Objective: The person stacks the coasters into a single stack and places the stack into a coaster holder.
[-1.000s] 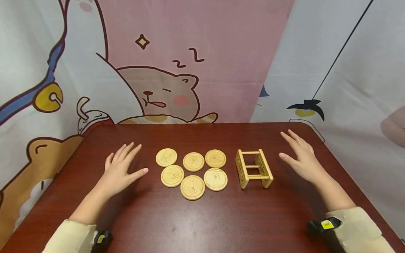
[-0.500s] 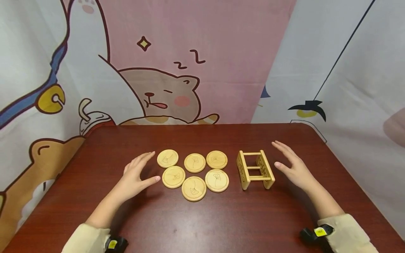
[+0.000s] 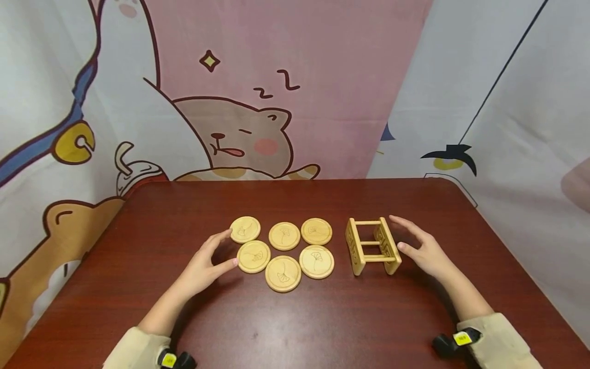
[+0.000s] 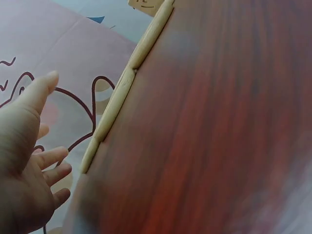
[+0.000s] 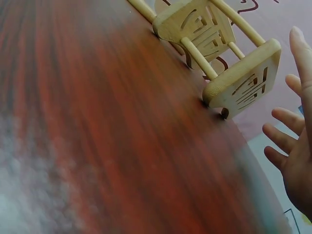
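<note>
Several round wooden coasters, each engraved with a ginkgo leaf, lie flat in a cluster on the table; the front one (image 3: 283, 274) is nearest the viewer. My left hand (image 3: 203, 266) is at the cluster's left side, fingers spread, with fingertip and thumb at the edges of the two leftmost coasters (image 3: 253, 257); whether they touch cannot be told. To the right of the cluster stands a small wooden rack (image 3: 393, 251) with carved side panels joined by rods. Beside its right panel is my right hand (image 3: 426, 254), fingers loosely extended and holding nothing. The right wrist view shows a gap between hand and rack (image 5: 248, 83).
The dark red-brown wooden table (image 3: 295, 328) ends at a back edge against a cartoon-printed cloth (image 3: 350, 92). More of the cloth hangs at both sides. A wrist camera (image 3: 177, 360) sits on the left sleeve, another (image 3: 454, 342) on the right.
Both hands have moved inward and lower: the left one rightward to the coasters, the right one leftward to the rack. The coasters and rack have stayed in place.
</note>
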### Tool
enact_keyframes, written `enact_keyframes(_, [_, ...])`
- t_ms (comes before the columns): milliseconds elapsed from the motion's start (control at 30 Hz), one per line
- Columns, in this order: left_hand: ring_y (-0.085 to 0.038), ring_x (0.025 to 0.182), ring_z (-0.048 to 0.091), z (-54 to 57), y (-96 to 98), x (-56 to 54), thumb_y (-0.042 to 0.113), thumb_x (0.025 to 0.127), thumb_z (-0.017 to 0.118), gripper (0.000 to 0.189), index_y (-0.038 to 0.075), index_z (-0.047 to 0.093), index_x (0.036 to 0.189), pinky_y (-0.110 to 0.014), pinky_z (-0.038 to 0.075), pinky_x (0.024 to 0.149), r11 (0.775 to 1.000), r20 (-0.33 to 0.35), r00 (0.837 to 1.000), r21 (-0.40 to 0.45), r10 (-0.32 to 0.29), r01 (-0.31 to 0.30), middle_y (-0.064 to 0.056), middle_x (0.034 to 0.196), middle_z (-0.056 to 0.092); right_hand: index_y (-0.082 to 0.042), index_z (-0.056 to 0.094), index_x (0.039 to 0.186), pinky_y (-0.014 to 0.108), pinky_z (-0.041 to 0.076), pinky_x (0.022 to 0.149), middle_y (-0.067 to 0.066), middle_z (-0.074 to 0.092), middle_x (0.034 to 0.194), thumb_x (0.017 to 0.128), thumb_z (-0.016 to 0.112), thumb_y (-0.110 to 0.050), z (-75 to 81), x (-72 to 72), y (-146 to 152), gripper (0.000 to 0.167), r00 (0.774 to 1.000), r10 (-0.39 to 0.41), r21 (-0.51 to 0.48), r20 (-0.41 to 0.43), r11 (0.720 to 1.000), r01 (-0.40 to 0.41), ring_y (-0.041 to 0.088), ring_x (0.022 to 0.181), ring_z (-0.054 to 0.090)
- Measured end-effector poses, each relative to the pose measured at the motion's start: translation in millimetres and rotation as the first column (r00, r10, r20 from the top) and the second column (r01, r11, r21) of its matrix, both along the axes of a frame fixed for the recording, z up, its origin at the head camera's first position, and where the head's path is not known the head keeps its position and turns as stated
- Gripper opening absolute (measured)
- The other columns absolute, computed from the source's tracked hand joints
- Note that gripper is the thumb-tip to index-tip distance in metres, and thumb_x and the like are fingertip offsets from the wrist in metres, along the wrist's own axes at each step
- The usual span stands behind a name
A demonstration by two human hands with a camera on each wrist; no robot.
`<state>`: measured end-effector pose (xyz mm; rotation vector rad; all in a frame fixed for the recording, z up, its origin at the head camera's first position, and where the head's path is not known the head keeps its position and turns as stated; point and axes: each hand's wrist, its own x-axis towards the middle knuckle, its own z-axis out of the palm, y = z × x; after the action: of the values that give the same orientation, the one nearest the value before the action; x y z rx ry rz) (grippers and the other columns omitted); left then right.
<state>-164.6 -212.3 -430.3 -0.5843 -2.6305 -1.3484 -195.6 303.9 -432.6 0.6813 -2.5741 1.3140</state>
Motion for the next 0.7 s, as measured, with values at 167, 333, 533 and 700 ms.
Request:
enact_keyframes(167, [-0.039, 0.122, 0.042, -6.7, 2.7, 1.3, 0.015, 0.079, 0.079, 0.070, -0.003, 0.045, 0.138, -0.055, 0.029, 0.100, 0.999, 0.031, 1.000, 0.040, -0.001, 0.000, -0.020, 0.134, 0.048, -0.004, 0.037, 0.146, 0.022, 0.039, 0.093, 0.023, 0.051, 0.132, 0.091, 0.061, 0.001, -1.0, -0.1, -0.5, 0.060, 0.993, 0.120, -0.091, 0.018, 0.989, -0.118, 0.013, 0.119, 0.051])
enact_keyframes(333, [-0.035, 0.121, 0.043, -13.0, 3.7, 1.0, 0.019, 0.075, 0.082, 0.073, 0.001, 0.047, 0.137, -0.053, 0.030, 0.099, 1.000, 0.041, 0.999, 0.023, 0.004, -0.005, -0.016, 0.132, 0.050, 0.000, 0.035, 0.146, 0.022, 0.040, 0.093, 0.028, 0.049, 0.131, 0.093, 0.058, -0.001, -6.8, -2.1, -0.1, 0.058, 0.982, 0.188, -0.138, 0.018, 0.973, -0.184, 0.010, 0.118, 0.050])
enact_keyframes(533, [-0.035, 0.123, 0.041, -16.3, 8.3, 1.6, 0.025, 0.073, 0.084, 0.073, 0.004, 0.052, 0.135, -0.058, 0.026, 0.097, 0.999, 0.022, 1.000, -0.054, 0.007, -0.006, -0.014, 0.134, 0.050, -0.001, 0.036, 0.146, 0.022, 0.043, 0.088, 0.027, 0.049, 0.131, 0.092, 0.060, -0.001, -11.4, -1.8, 1.6, 0.059, 0.980, 0.187, -0.167, 0.061, 0.970, -0.175, 0.010, 0.116, 0.051])
enact_keyframes(700, [-0.037, 0.122, 0.041, -19.4, 11.6, 2.7, 0.027, 0.070, 0.084, 0.072, 0.005, 0.055, 0.132, -0.060, 0.024, 0.093, 0.995, -0.017, 1.000, -0.101, 0.022, -0.023, -0.015, 0.133, 0.052, -0.005, 0.037, 0.147, 0.020, 0.043, 0.086, 0.024, 0.049, 0.132, 0.093, 0.059, -0.004, -12.7, -1.3, 2.3, 0.058, 0.981, 0.162, -0.146, 0.109, 0.979, -0.145, 0.007, 0.116, 0.050])
